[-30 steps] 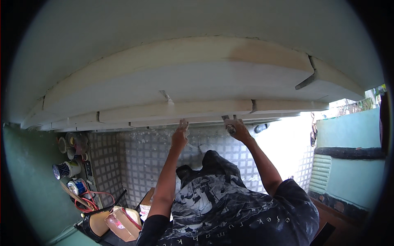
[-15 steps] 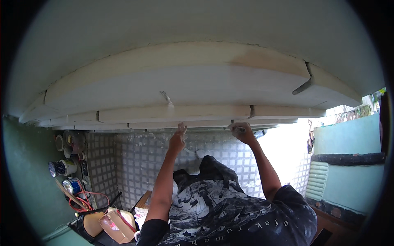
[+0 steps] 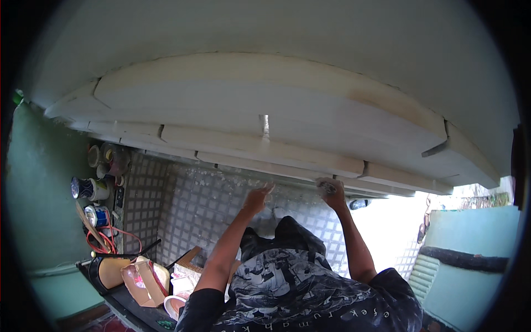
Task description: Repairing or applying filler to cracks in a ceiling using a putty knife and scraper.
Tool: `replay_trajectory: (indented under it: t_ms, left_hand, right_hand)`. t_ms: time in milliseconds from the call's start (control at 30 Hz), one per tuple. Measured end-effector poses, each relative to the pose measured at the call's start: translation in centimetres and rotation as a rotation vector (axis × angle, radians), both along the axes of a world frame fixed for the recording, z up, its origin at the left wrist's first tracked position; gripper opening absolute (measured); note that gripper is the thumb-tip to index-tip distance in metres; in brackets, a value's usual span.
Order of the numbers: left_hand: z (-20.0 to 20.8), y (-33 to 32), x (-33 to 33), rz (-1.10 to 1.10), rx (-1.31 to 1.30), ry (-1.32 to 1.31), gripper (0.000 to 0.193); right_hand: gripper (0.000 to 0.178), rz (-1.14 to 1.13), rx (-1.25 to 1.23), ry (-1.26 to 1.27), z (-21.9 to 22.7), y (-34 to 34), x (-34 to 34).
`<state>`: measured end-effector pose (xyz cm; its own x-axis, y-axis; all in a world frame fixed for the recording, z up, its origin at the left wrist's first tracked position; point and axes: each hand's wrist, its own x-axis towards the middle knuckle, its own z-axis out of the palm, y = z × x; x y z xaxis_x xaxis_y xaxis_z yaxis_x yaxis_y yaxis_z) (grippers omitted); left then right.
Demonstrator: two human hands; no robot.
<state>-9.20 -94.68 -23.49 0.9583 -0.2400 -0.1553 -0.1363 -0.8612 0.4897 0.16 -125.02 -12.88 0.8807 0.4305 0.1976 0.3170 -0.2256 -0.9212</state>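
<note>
In front of me rises a pale wall of long raised blocks in tiers, with dark gaps between their ends. A whitish streak marks the upper block. Below the lower tiers, my left hand is close to the wall, its dusty fingers partly stretched out and nothing visible in them. My right hand is closed near the lower blocks, right of the left hand. A grey-white patch shows at its fingers; what it grips is too small to make out. Whether either hand touches the wall cannot be told.
Paint cans and a red hose lie along the left wall. At lower left, a dark table bears an open cardboard box and a pinkish bowl. White flecks dot the tiled floor. A ribbed green wall stands right.
My view has tilted and swung, so the blocks now slope down to the right. Both hands appear lower in the picture, the left also farther right. The right hand stays closed.
</note>
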Motion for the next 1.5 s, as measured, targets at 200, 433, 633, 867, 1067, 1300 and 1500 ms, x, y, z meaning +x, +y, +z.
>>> replay_trajectory:
  t_ms: [200, 433, 633, 867, 1067, 1300, 1500]
  left_hand:
    - [-1.1, -0.3, -8.0, 0.266, -0.189, 0.139, 0.069]
    - [0.1, 1.7, -13.6, 0.653, -0.384, 0.233, 0.060]
    - [-1.3, 2.0, -16.3, 0.804, -0.513, 0.092, 0.061]
    - [-2.7, 1.5, -18.0, 0.894, -0.883, -0.024, 0.060]
    - [2.3, 2.8, -17.0, 1.164, -1.443, 0.040, 0.063]
    - [6.7, 5.5, -17.4, 1.242, -1.688, 0.143, 0.042]
    - [6.4, 7.1, -18.0, 1.460, -1.810, 0.144, 0.034]
  right_hand:
    - [0.018, -0.031, -0.248, -0.118, -0.5, 1.8, 0.1]
    - [0.022, -0.077, -0.271, -0.147, -1.1, 5.9, 0.1]
    - [0.019, -0.013, -0.328, -0.163, -0.9, 10.2, -0.5]
    - [0.015, 0.190, -0.126, 0.455, 0.9, 14.7, -0.5]
    - [0.014, 0.526, -0.299, -0.034, -1.1, 16.9, 1.4]
    - [0.016, 0.736, 0.037, 0.113, -1.2, 22.5, -2.4]
    - [0.027, 0.787, 0.168, 0.864, -1.2, 26.9, -7.7]
